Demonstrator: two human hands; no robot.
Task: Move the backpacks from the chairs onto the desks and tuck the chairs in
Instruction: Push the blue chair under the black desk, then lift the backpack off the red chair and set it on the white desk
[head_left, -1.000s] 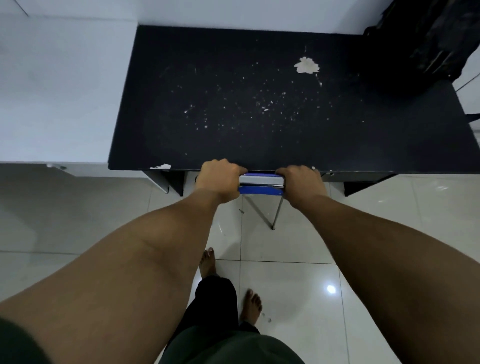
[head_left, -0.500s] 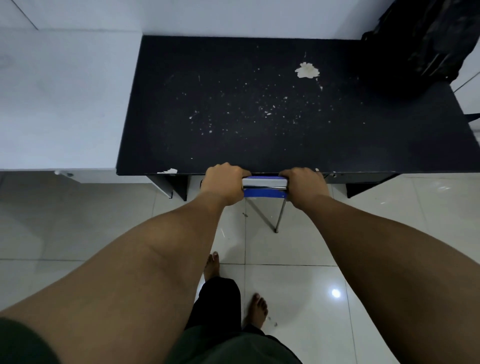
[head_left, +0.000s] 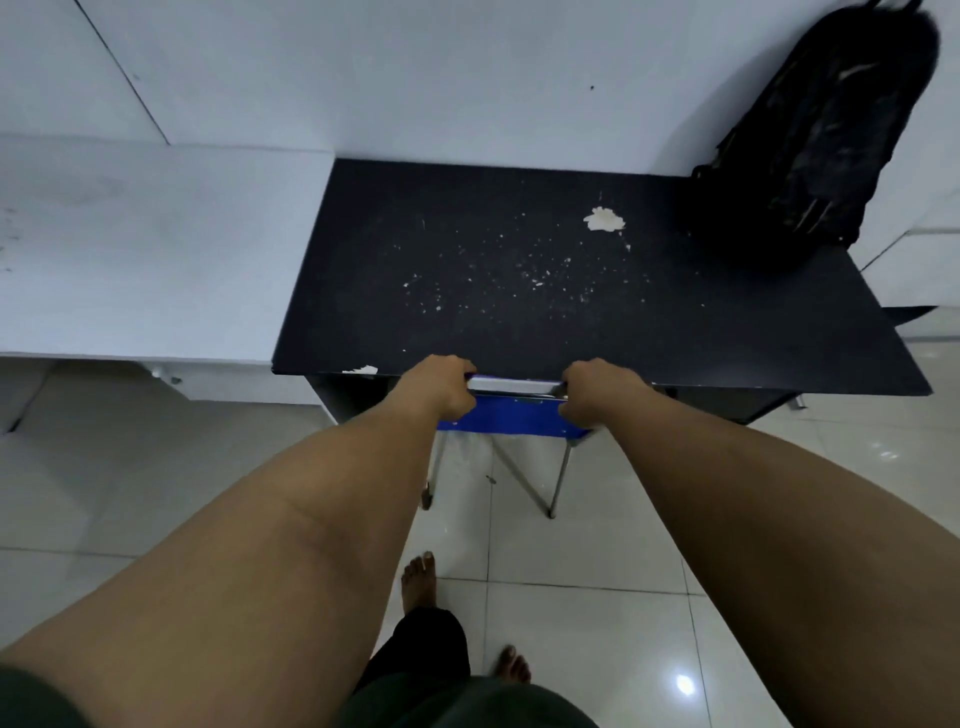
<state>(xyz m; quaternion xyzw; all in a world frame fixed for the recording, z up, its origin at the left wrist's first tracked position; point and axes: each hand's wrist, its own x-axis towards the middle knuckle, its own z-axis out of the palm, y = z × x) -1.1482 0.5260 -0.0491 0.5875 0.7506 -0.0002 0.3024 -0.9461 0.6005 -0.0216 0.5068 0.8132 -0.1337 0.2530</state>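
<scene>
At the near edge of the black desk (head_left: 519, 291), L hand (head_left: 441, 387) & R hand (head_left: 597, 392) both grip the top rail of the blue chair (head_left: 511, 415), fingers curled round it; seat mostly under the desk, back & legs showing. Black backpack (head_left: 841, 130) stands on the desk's far R corner, leaning on the wall.

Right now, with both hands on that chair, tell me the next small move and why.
Probably let go and step back. The left hand and right hand grip the chair top, which already meets the black desk edge, seat tucked underneath. The backpack already sits on the desk.
</scene>
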